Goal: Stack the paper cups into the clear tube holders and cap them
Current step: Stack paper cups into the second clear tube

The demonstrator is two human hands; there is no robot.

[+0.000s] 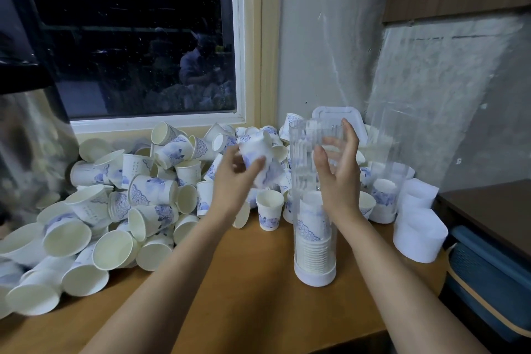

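A tall clear ribbed tube holder [301, 169] stands upright on a white base [314, 274] on the wooden table, with a stack of paper cups [313, 227] filling its lower part. My right hand [337, 172] is against the tube's upper right side, thumb and fingers spread around it. My left hand [234, 178] grips a white paper cup with blue flower print [257, 152], tilted and blurred, just left of the tube's top. A big heap of loose paper cups [123, 198] covers the table's left and back.
A second clear tube [385, 175] with cups in it stands at the back right. White caps [416, 227] sit beside it, and a white lid [336, 113] leans on the wall. A metal urn [26, 152] is far left. A dark cabinet [488, 210] is on the right.
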